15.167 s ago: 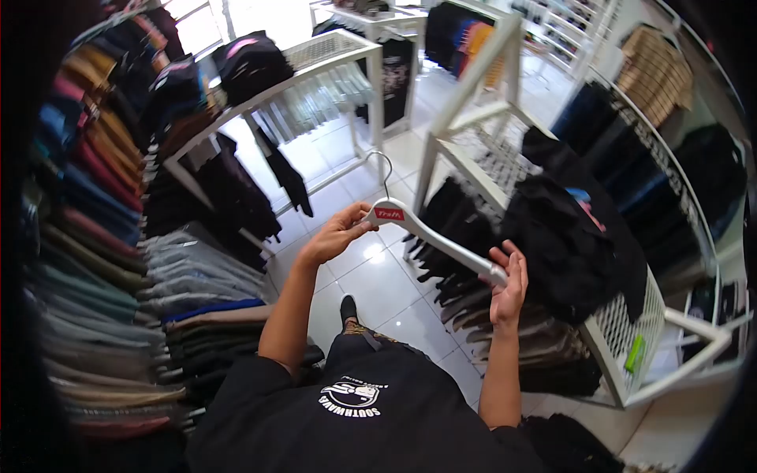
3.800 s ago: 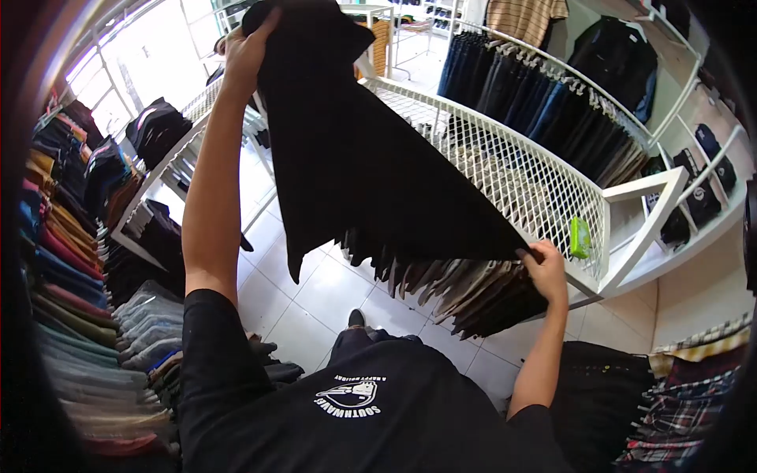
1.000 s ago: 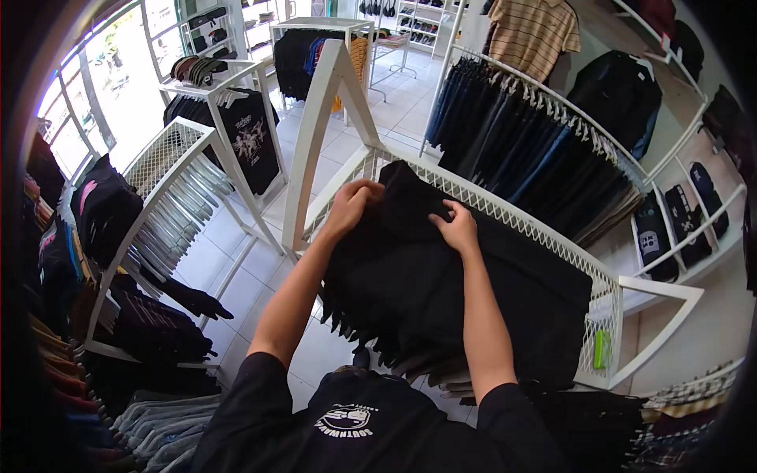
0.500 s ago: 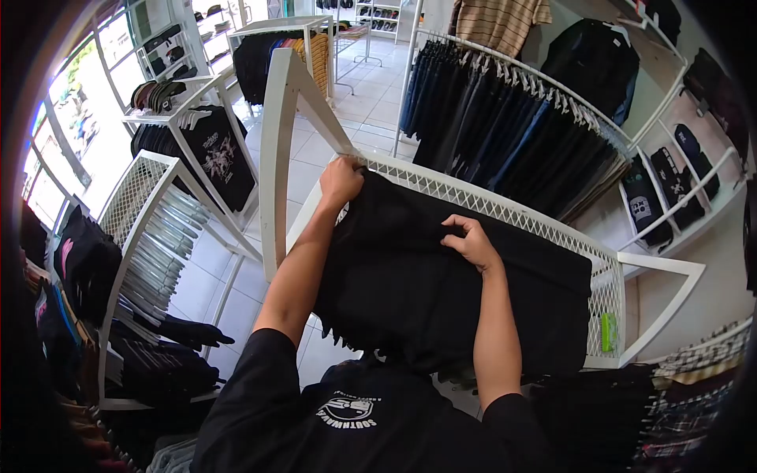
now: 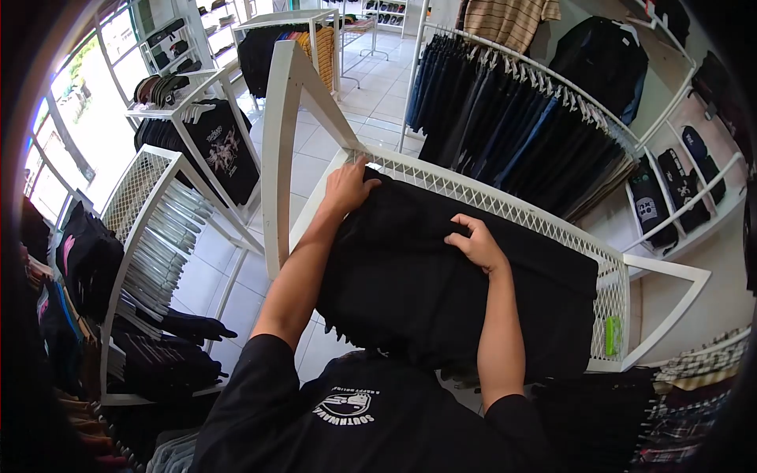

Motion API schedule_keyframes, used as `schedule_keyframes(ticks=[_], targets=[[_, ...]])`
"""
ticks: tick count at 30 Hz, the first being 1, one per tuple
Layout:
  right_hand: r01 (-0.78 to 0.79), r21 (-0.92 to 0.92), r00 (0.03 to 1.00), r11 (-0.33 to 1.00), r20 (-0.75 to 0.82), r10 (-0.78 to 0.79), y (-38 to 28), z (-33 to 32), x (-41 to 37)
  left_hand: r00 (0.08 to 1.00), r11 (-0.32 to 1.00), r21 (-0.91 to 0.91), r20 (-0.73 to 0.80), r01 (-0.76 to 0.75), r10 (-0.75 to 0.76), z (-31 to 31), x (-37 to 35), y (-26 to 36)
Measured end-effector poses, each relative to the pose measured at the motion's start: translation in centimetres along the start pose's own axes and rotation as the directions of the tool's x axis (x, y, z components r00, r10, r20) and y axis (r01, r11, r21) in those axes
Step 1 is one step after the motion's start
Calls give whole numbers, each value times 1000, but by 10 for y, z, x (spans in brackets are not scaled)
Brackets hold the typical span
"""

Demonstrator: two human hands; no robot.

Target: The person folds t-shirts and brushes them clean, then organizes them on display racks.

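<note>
A black cloth garment (image 5: 441,284) lies spread over the white mesh shelf (image 5: 505,199), with its right part hanging near the shelf's right end. At the garment's upper left corner, my left hand (image 5: 348,188) rests with its fingers apart, touching the cloth's edge beside the white frame. My right hand (image 5: 477,243) hovers over or just touches the middle of the cloth, its fingers bent and thumb and forefinger apart. I see nothing held in it.
A white upright frame (image 5: 281,150) rises left of my left hand. Clear hangers (image 5: 169,236) fill a rack at the left. Dark trousers (image 5: 505,118) hang on a curved rail beyond the shelf. A green packet (image 5: 613,336) lies at the shelf's right end.
My left hand has loosened from the cloth's corner and its fingers have spread. My right hand has barely moved. The whole view has shifted slightly.
</note>
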State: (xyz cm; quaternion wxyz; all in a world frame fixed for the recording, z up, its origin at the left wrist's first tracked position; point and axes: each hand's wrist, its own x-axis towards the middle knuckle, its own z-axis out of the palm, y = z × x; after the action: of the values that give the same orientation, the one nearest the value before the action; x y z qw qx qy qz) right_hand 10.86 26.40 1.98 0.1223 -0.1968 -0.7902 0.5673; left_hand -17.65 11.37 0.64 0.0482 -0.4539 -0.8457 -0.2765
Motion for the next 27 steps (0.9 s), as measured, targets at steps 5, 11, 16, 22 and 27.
schedule_keyframes(ticks=[5,11,16,22,27], targets=[[73,-12,994,997,-85,-74,-7,3,3,987,989,-126,146,78,-59,-47,-57,65],[132,120,986,984,-116,-119,1,9,6,972,851,-514,233,106,20,-20,-83,61],[180,101,941,979,-309,-141,17,12,21,992,656,-746,50,113,-114,-9,-71,50],[36,-644,709,765,-523,-473,0,30,14,883,968,-159,-458,-192,100,-21,-81,75],[-34,-856,808,515,-327,-490,8,57,19,935,950,85,-168,-301,312,14,-67,64]])
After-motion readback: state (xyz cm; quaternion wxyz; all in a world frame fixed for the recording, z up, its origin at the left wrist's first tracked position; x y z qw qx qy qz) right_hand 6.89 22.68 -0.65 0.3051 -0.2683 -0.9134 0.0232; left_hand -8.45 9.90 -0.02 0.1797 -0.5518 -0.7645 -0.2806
